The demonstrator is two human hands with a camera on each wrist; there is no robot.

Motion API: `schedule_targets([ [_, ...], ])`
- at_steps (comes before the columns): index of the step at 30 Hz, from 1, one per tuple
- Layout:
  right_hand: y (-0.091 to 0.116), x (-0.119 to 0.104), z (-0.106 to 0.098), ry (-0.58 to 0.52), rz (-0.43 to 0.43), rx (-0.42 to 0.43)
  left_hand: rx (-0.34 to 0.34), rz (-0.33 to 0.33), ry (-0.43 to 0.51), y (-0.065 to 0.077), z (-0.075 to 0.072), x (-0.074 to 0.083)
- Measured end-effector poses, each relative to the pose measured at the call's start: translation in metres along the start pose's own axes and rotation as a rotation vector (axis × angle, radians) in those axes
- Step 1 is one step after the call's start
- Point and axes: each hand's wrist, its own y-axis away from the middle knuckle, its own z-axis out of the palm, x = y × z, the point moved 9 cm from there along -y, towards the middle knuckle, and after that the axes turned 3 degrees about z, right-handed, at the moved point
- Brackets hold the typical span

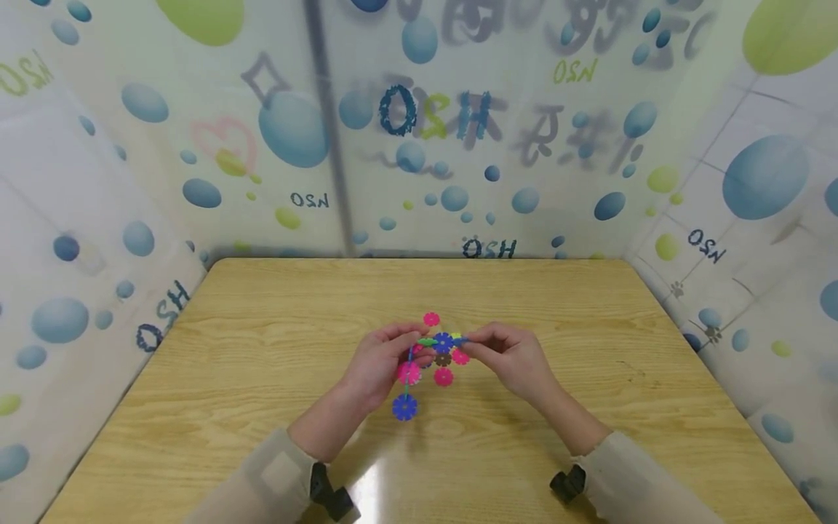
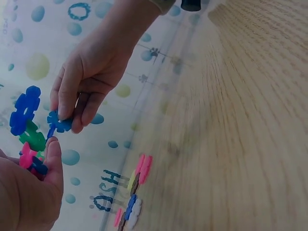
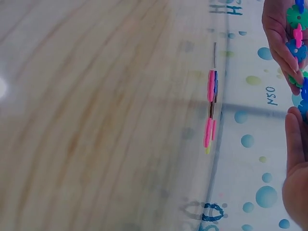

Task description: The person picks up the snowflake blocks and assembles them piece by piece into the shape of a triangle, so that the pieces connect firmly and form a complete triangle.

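Note:
Flower-shaped plastic discs with notched rims are linked into a chain between the two hands. The left hand (image 1: 373, 364) holds this chain, with a green disc (image 1: 427, 342) at its fingertips, a pink disc (image 1: 409, 373) beneath and a blue disc (image 1: 404, 407) hanging lowest. Facing it, the right hand (image 1: 520, 362) pinches a blue disc (image 2: 60, 121) between thumb and fingers. In the left wrist view that disc meets another blue piece just above the left fingertips; whether they are slotted together I cannot tell. Fingers hide part of the chain.
Beyond the hands, several loose discs lie flat on the wooden table (image 1: 294, 306), among them a pink disc (image 1: 431, 319), another pink disc (image 1: 443, 376) and a brown disc (image 1: 443, 359). A patterned curtain (image 1: 419, 196) borders the table's far edge and sides.

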Motion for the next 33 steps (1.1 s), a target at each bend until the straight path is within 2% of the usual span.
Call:
schedule_targets([
  [8, 0.001, -0.002, 0.000, 0.031, -0.012, -0.008, -0.059, 0.001, -0.021, 0.002, 0.008, 0.005],
  [12, 0.001, -0.004, 0.002, 0.030, -0.026, -0.010, -0.121, 0.038, -0.050, 0.002, 0.015, 0.007],
  [16, -0.001, -0.006, 0.004, 0.028, -0.031, -0.005, -0.146, 0.064, -0.058, 0.002, 0.018, 0.007],
  [22, -0.001, -0.008, 0.004, 0.031, -0.035, 0.002, -0.175, 0.063, -0.141, 0.003, 0.021, 0.007],
  [28, 0.002, -0.012, 0.004, 0.037, -0.101, 0.000, -0.182, 0.051, -0.224, 0.005, 0.021, 0.008],
  [33, 0.006, -0.015, 0.004, 0.004, -0.169, 0.007, -0.193, 0.057, -0.257, 0.006, 0.022, 0.010],
])
